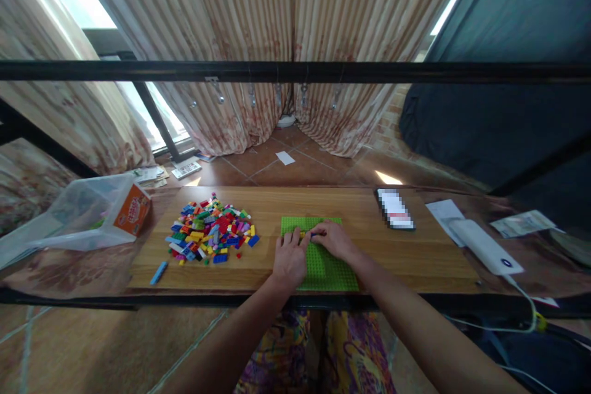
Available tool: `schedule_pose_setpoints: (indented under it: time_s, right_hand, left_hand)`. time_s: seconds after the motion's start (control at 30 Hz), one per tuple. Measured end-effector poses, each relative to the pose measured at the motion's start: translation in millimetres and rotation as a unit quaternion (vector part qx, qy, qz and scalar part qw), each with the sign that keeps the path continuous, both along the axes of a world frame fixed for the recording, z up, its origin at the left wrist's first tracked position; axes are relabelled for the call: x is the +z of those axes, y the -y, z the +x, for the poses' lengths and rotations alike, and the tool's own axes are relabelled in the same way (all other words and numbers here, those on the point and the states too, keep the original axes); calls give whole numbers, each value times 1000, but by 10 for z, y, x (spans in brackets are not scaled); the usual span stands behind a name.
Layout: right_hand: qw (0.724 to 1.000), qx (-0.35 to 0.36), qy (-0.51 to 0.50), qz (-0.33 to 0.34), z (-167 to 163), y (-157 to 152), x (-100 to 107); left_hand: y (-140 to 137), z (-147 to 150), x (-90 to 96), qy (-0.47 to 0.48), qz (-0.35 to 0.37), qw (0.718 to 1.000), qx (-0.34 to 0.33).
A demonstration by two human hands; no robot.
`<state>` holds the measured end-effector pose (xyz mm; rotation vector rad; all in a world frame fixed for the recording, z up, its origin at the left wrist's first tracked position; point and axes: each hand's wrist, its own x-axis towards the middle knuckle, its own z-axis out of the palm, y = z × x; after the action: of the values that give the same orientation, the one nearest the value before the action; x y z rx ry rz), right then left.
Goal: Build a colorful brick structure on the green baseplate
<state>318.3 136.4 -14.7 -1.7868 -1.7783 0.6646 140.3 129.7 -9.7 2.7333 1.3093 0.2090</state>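
A green studded baseplate (325, 271) lies on the wooden board, under both of my hands. My left hand (290, 261) rests on the plate's left part, its fingers stretched out and somewhat apart. With fingers pinched together, my right hand (333, 239) holds a small dark blue brick (313, 235) close to the plate's upper middle. Between the fingertips of both hands shows a bit of a yellow brick (302, 234), mostly covered by the left fingers. A heap of mixed building bricks (210, 231) sits to the left of the plate.
A light blue long brick (159, 273) lies apart at the board's (268, 200) left front. Further left, a clear plastic box (92, 209) with an orange label lies tipped over. A phone (395, 209) is at the right back; a white power bank (492, 247) with a cable lies beyond the board.
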Motion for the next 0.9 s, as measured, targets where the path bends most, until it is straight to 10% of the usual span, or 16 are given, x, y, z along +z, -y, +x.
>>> schedule_pose_setpoints:
  time_s: [0.47,0.9]
  right_hand:
    - [992,-104,7,76,39,148,45]
    - [981,-123,96,117,-370,-509,70]
  left_hand:
    - [172,-448,-118,196,-2,979,56]
    - [165,-1036,-115,246,42,952,176]
